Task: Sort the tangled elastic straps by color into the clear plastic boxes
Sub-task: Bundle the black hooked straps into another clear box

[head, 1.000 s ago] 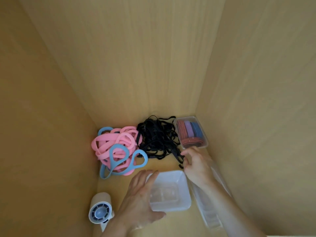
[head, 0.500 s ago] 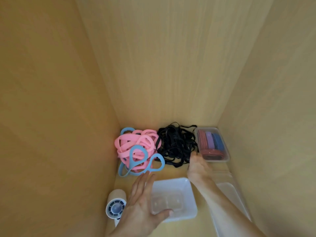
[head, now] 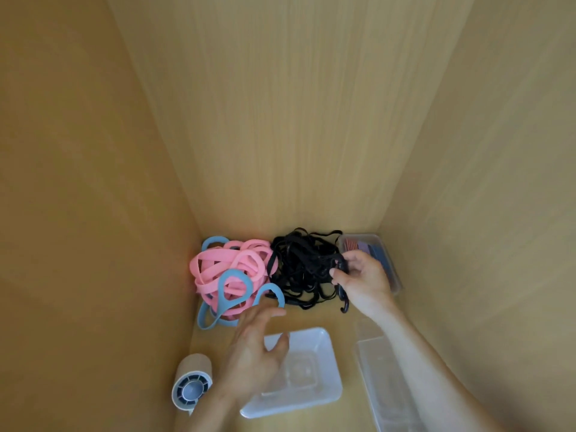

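Note:
A tangle of pink straps (head: 229,271) with a few blue straps (head: 232,289) lies at the back left of a wooden compartment. Beside it sits a heap of black straps (head: 299,269). My right hand (head: 363,282) pinches a black strap at the heap's right edge, and the strap's end dangles below my fingers. My left hand (head: 254,350) hovers open, fingers spread, over the left rim of an empty clear box (head: 314,372). A second clear box (head: 386,378) lies at the right, partly under my right forearm.
A small clear box (head: 385,260) with red, purple and blue straps stands in the back right corner, partly behind my right hand. A white cylinder with a blue fan-like end (head: 191,381) lies at the front left. Wooden walls close in on three sides.
My right hand moved from the floor in front of the black heap to its right edge and took hold of a black strap. My left hand lifted off the box rim toward the straps.

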A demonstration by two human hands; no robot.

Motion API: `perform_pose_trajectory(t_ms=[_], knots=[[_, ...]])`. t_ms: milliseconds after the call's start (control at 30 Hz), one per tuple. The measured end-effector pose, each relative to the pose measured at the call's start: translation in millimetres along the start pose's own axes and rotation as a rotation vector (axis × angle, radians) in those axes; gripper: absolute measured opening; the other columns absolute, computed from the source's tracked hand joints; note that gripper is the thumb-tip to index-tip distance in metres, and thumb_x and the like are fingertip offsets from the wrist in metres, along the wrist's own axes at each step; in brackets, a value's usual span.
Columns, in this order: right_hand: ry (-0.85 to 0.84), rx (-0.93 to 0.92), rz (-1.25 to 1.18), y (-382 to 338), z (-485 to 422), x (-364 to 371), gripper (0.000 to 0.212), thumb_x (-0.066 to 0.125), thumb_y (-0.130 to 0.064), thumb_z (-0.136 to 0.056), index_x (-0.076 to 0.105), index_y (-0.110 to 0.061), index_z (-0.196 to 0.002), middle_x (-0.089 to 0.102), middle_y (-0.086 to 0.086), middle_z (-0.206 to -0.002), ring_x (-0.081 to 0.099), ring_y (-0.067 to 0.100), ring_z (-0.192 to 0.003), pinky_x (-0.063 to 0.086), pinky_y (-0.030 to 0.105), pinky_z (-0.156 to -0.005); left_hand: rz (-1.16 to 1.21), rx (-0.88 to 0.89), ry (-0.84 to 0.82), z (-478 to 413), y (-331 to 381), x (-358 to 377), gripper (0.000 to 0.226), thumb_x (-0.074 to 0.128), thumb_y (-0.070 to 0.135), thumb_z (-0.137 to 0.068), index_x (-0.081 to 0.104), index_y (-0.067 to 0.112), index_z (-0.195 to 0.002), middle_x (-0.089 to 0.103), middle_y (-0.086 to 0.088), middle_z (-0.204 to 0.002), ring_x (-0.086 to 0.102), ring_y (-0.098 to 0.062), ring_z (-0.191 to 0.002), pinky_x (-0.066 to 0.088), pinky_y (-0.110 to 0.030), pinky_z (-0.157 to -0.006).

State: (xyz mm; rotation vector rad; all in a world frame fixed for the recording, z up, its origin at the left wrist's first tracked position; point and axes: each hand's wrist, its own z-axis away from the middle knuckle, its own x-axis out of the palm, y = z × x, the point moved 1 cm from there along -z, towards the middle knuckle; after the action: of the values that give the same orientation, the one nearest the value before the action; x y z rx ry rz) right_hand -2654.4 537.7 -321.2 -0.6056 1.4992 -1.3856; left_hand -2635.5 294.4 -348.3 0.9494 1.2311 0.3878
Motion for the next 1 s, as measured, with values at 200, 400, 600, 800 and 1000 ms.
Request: perform_pose_trajectory(t_ms=[200, 400, 600, 800, 1000], knots=[[-0.053, 0.034, -0.15, -41, 0, -25, 0.019, 0.075, -0.007, -0.089, 0.066, -0.012, -0.104, 0.078, 0.001, -0.091, 0.076, 0.013, -0.078, 0.057, 0.028, -0.065, 0.235, -0.055, -0.041, -23, 11, 13, 0.029, 0.064, 0.01, -0.093, 0.066, 0.038, -0.103, 0.067, 0.02, -0.11, 0.059, 0.007, -0.109, 0.045, -0.009, -0.091], [-0.073, -0.076, -0.175, -76, 1, -36, 0.017, 0.075, -0.002, -0.087, 0.068, -0.011, -0.1, 0.078, 0.001, -0.087, 0.074, 0.016, -0.074, 0.059, 0.022, -0.074, 0.364, -0.061, 0.024, -55, 36, 13, 0.036, 0.056, -0.006, -0.087, 0.07, 0.026, -0.098, 0.072, 0.013, -0.096, 0.065, 0.0, -0.089, 0.047, -0.009, -0.076], [-0.108, -0.184, -0.166, -108, 3, -47, 0.018, 0.073, -0.003, -0.089, 0.069, -0.01, -0.105, 0.076, 0.002, -0.09, 0.073, 0.017, -0.077, 0.06, 0.028, -0.082, 0.323, 0.064, 0.153, -96, 72, 2, 0.037, 0.075, 0.017, -0.085, 0.06, 0.037, -0.112, 0.062, 0.018, -0.113, 0.058, 0.003, -0.103, 0.044, -0.008, -0.085], [-0.13, -0.265, -0.299, -139, 0, -57, 0.018, 0.066, 0.002, -0.091, 0.067, -0.007, -0.106, 0.078, 0.005, -0.096, 0.07, 0.015, -0.076, 0.059, 0.031, -0.085, 0.303, 0.184, 0.012, -136, 110, -6, 0.045, 0.078, 0.034, -0.082, 0.057, 0.042, -0.121, 0.064, 0.019, -0.118, 0.059, 0.001, -0.108, 0.045, -0.015, -0.092], [-0.091, -0.357, -0.269, -168, -10, -71, 0.016, 0.066, -0.003, -0.094, 0.069, -0.019, -0.097, 0.075, 0.002, -0.092, 0.07, 0.013, -0.077, 0.057, 0.025, -0.077, 0.426, 0.182, 0.085, -164, 134, -28, 0.009, 0.074, 0.02, -0.091, 0.072, 0.027, -0.096, 0.074, 0.016, -0.092, 0.063, 0.002, -0.086, 0.046, -0.008, -0.072]])
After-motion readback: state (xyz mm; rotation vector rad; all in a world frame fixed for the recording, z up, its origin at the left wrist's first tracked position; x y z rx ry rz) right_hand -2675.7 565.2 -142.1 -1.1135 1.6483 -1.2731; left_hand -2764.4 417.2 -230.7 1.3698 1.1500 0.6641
